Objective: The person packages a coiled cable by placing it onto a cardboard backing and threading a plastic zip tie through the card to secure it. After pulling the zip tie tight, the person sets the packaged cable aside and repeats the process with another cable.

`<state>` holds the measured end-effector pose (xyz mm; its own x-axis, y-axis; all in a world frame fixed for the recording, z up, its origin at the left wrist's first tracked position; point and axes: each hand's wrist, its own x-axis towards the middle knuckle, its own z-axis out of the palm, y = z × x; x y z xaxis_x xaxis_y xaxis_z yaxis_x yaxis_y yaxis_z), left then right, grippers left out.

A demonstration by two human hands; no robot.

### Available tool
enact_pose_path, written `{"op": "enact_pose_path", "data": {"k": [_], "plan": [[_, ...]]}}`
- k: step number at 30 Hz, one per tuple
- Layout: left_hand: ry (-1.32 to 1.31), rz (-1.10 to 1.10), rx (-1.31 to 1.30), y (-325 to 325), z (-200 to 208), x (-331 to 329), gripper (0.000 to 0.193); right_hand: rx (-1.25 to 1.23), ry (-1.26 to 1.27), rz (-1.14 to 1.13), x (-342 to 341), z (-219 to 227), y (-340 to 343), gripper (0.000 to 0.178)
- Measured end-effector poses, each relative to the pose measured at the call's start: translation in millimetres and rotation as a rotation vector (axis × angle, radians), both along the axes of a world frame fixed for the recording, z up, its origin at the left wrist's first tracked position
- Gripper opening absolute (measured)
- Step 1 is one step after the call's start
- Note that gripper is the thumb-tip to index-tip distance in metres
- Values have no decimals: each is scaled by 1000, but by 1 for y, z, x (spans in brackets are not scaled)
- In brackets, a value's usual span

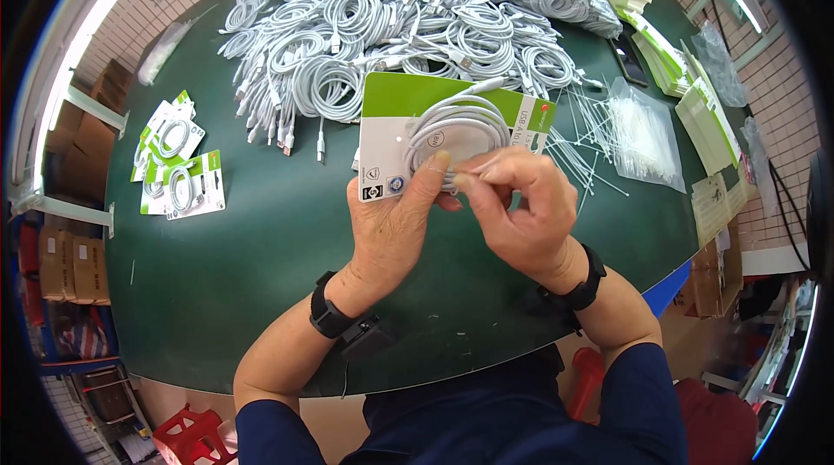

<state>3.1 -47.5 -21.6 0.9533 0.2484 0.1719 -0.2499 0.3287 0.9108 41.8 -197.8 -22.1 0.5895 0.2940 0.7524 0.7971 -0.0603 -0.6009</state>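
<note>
My left hand (391, 222) grips a green and white packaging card (380, 139) from its lower left, thumb across the front. A coiled light grey USB cable (499, 128) lies against the card's face, pressed down under that thumb. My right hand (530, 204) is closed in a pinch at the lower part of the coil, close to the left thumb. Between its fingertips is what looks like a thin pale cable tie, mostly hidden by the fingers. The card is held up above the green table (261, 265).
A large heap of coiled grey cables (347, 13) covers the table's far side. Loose white cable ties (580, 139) lie at the right beside a clear bag of ties (643, 135). Stacked cards (660, 56) line the right edge. Carded cables (182, 191) lie at left.
</note>
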Motion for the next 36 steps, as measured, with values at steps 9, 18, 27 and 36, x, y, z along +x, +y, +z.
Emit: {"op": "enact_pose_path", "data": {"k": [9, 18, 27, 36], "plan": [[48, -8, 17, -2, -7, 2, 23, -184, -280, -142, 24, 6, -5, 23], [64, -28, 29, -1, -10, 3, 25, -283, -457, -170, 27, 10, -7, 33], [96, -71, -23, 0, -12, 0, 23, -284, -463, -145, 22, 10, -11, 45], [47, -79, -86, 1, -4, -3, 24, -309, -535, -117, 12, 14, -20, 42]]}}
